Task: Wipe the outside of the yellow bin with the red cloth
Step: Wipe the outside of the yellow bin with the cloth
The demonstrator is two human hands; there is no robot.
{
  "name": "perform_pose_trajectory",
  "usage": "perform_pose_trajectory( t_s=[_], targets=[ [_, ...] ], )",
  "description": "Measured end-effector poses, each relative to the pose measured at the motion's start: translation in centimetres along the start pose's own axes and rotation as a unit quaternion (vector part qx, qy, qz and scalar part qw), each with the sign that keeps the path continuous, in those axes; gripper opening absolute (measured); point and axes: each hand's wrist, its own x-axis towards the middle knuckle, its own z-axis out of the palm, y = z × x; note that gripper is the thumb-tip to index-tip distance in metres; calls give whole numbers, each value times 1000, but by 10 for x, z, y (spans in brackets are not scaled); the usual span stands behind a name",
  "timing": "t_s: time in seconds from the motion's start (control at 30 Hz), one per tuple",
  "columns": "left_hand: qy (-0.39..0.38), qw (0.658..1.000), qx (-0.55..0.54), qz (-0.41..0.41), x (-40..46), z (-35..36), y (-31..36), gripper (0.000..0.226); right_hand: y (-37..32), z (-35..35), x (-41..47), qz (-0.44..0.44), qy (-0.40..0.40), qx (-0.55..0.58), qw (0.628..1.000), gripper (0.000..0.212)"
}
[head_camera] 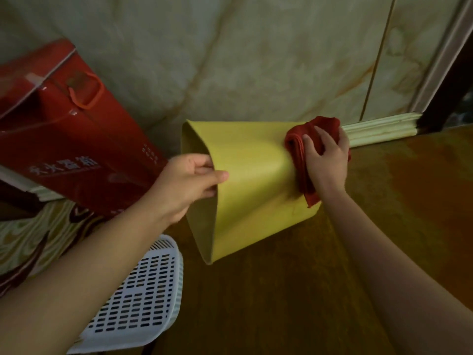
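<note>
Two bare forearms enter from the near edge, and we list from there outward. Item: a white perforated plastic basket (143, 293), lower left, partly hidden under our left forearm, near the bin's mouth but apart from it. Item: a brown wooden tabletop (281, 298), bearing the work. Item: a smooth yellow plastic bin (256, 180), lying on its side on that tabletop, long axis running left to right, open mouth facing left and slightly toward us, closed base to the right. Our left hand (189, 180) is clamped on the rim of the mouth, thumb on the outer wall, fingers curled inside. Our right hand (326, 155), wrist bent and palm down, is pressed with fingers spread and closed over a folded red cloth (299, 160), which drapes over the bin's outer wall near the base. Item: a red cardboard carton with a red loop handle (76, 129), tilted, behind the left hand. Item: a pale marbled wall (256, 60) with a cream skirting moulding (381, 126), farthest back.
</note>
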Motion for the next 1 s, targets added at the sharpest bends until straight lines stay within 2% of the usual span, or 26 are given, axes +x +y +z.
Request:
perform_pose_trajectory(
  t_s=[0.07,0.17,0.27,0.33,0.37,0.43,0.53,0.63,0.7,0.73,0.8,0.83,0.87,0.9,0.93,1.0],
  targets=[
    [-8,999,-51,-12,11,-6,16,13,-11,1,-19,-38,-16,32,999,49],
    [-9,992,-123,-32,23,-12,30,11,-34,11,-56,-159,-55,49,984,51],
    [2,985,-160,-67,25,-15,23,13,-44,24,-76,-309,-50,-10,950,54],
    [28,976,-189,-105,23,-22,10,11,-32,29,-73,-351,-57,-55,933,57],
    [50,970,-204,-121,22,-27,3,9,-19,30,-69,-346,-69,-73,933,58],
    [83,972,-173,-139,16,-41,-13,9,10,30,-59,-279,-92,-96,951,60],
    [40,986,-51,-154,0,-51,-38,18,36,30,-30,-132,-101,-128,978,63],
    [36,988,-60,-137,-3,-40,-40,22,33,26,-12,-17,-87,-117,989,64],
    [49,990,-62,-115,4,-32,-35,23,20,31,-32,-47,-96,-118,987,66],
    [53,991,-61,-105,8,-30,-31,22,7,37,-49,-113,-104,-109,982,66],
    [56,993,-61,-86,14,-28,-28,16,-19,54,-81,-282,-144,-85,945,64],
    [57,993,-57,-80,15,-29,-29,15,-25,62,-85,-343,-161,-86,922,61],
    [59,994,-53,-81,16,-31,-31,14,-26,64,-80,-366,-172,-90,910,60],
    [62,993,-50,-86,16,-34,-35,14,-21,60,-67,-343,-172,-92,919,59],
    [68,992,-53,-96,16,-37,-38,16,-9,53,-50,-282,-164,-91,941,58],
    [96,984,-96,-118,17,-39,-44,19,27,31,-15,-103,-145,-109,978,58]
  ],
)
